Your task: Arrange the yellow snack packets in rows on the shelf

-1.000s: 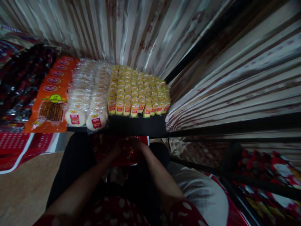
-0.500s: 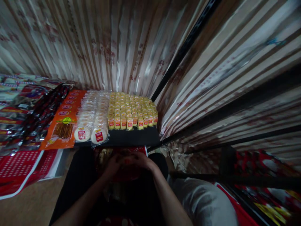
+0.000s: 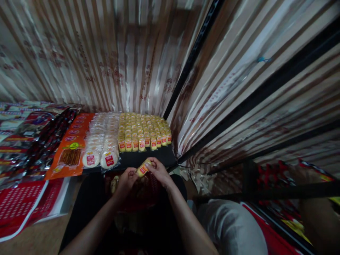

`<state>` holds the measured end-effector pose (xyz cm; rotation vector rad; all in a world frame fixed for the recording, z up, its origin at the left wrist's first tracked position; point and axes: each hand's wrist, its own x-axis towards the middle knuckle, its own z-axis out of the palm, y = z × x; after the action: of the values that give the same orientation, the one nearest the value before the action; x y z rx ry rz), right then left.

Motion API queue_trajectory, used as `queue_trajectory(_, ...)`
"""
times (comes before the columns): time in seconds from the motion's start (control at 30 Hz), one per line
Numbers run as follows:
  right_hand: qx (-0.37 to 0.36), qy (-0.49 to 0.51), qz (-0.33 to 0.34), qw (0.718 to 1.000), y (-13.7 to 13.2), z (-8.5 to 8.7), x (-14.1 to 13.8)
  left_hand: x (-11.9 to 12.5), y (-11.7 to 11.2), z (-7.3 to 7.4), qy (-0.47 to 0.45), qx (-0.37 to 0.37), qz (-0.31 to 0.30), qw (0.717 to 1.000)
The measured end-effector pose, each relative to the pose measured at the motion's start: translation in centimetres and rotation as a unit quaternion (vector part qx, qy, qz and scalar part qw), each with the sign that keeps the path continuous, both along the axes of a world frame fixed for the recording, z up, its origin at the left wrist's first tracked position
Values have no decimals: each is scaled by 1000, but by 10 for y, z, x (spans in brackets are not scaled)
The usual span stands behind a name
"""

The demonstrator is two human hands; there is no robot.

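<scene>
Both my hands hold one small yellow wrapped snack pack [image 3: 143, 169] with a red label, tilted, just in front of the black shelf. My left hand [image 3: 128, 179] pinches its lower left end. At its upper right end, my right hand [image 3: 158, 171] grips it with thumb and fingers. Beneath my hands, between my dark-clad legs, is a dim red basket [image 3: 154, 189] with more packs inside. Rows of matching yellow packs [image 3: 143, 129] stand on the black shelf [image 3: 156, 156] beyond my hands.
Left of the rows lie round white wrapped snacks [image 3: 108, 159], an orange bag [image 3: 70, 156] and dark shiny packets [image 3: 45, 141]. A red basket [image 3: 21, 203] sits lower left. Black poles [image 3: 186, 65] cross the striped sheeting. Another person's pale-trousered knee [image 3: 233, 226] is at right.
My hands have risen out of the red basket's area toward the shelf, now with a yellow snack pack between them. The view has shifted slightly. An arm appears at lower right.
</scene>
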<state>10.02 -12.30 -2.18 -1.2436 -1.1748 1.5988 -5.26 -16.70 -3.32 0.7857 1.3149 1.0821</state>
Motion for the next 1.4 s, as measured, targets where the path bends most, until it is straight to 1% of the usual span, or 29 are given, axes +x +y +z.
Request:
queue_trajectory(0.1, 19, 19, -70, 997, 4, -3, -7, 9, 9, -1, -42, -12, 35, 998)
queue_trajectory(0.17, 24, 34, -96, 995, 5, -5, -9, 15, 13, -4, -51, -3, 59, 997)
queue_trajectory(0.3, 34, 57, -111, 992, 3, -7, -8, 22, 19, -4, -53, 10, 82, 995)
queue_trajectory(0.43, 38, 67, -114, 991, 4, -6, -3, 24, 26, 5, -22, 4, 96, 995)
queue_trajectory(0.5, 41, 67, -124, 989, 8, -8, -2, 24, 30, 10, -9, 1, 86, 996)
queue_trajectory(0.57, 50, 58, -139, 987, 12, -10, -1, 25, 33, 14, 2, 2, 52, 999)
queue_trajectory(0.63, 66, 46, -153, 985, 17, -13, 0, 27, 37, 14, 7, 6, 20, 1000)
queue_trajectory(0.67, 75, 42, -157, 984, 19, -15, -1, 29, 39, 13, 7, 9, 15, 1000)
queue_trajectory(0.8, 99, 23, -180, 978, 20, -23, -4, 43, 47, 2, 0, 47, 35, 998)
queue_trajectory(0.9, 100, 1, -178, 979, 20, -28, -6, 53, 54, -8, 17, 85, 22, 996)
queue_trajectory(0.97, 105, -25, -181, 978, 23, -31, -5, 56, 58, -13, 73, 112, 3, 991)
queue_trajectory(1.0, 114, -43, -189, 974, 25, -33, -4, 55, 59, -14, 124, 132, 3, 983)
queue_trajectory(1.03, 124, -61, -199, 970, 27, -34, -3, 54, 61, -16, 187, 158, 9, 970)
queue_trajectory(1.07, 136, -76, -208, 966, 30, -35, -2, 52, 62, -17, 256, 190, 20, 947)
queue_trajectory(1.13, 159, -95, -223, 957, 36, -38, 0, 47, 66, -19, 384, 271, 34, 882)
queue_trajectory(1.2, 175, -102, -234, 951, 42, -41, 0, 41, 70, -22, 479, 344, 25, 807)
queue_trajectory(1.3, 195, -119, -251, 941, 48, -43, -2, 33, 81, -29, 576, 420, 13, 701)
queue_trajectory(1.33, 201, -129, -256, 937, 49, -43, -3, 31, 84, -31, 598, 435, 11, 673)
queue_trajectory(1.37, 207, -141, -258, 933, 50, -43, -3, 30, 88, -33, 615, 446, 5, 650)
queue_trajectory(1.4, 214, -153, -258, 930, 51, -42, -5, 28, 91, -35, 628, 451, -4, 635)
